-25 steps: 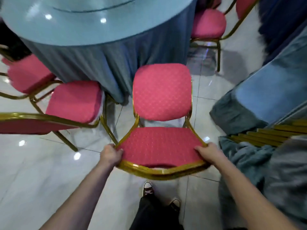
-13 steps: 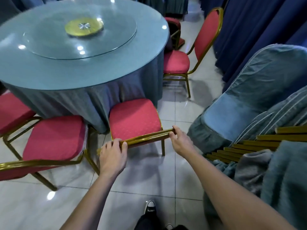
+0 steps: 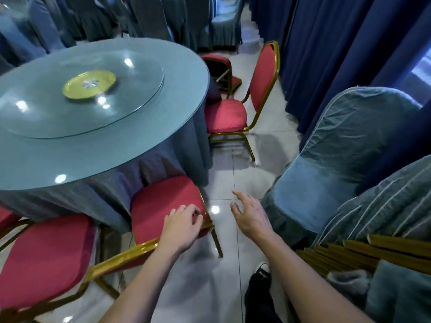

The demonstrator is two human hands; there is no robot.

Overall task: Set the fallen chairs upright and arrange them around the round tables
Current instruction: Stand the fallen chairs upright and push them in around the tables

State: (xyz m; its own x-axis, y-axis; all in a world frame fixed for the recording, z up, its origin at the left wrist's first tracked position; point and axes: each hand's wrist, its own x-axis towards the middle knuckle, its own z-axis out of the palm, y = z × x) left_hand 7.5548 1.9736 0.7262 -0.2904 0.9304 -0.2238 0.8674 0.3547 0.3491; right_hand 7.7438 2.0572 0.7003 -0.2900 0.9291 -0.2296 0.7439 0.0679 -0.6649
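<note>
Red padded chair, gilt metal frame: my left hand is curling fingers over its backrest; my right hand is hovering splayed, holding nothing, beside the round table.

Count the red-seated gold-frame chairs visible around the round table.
5, perhaps more hidden. One under the left hand, one bottom left, a sliver at the left edge, one upright on the right, one apparently tipped behind it.
</note>
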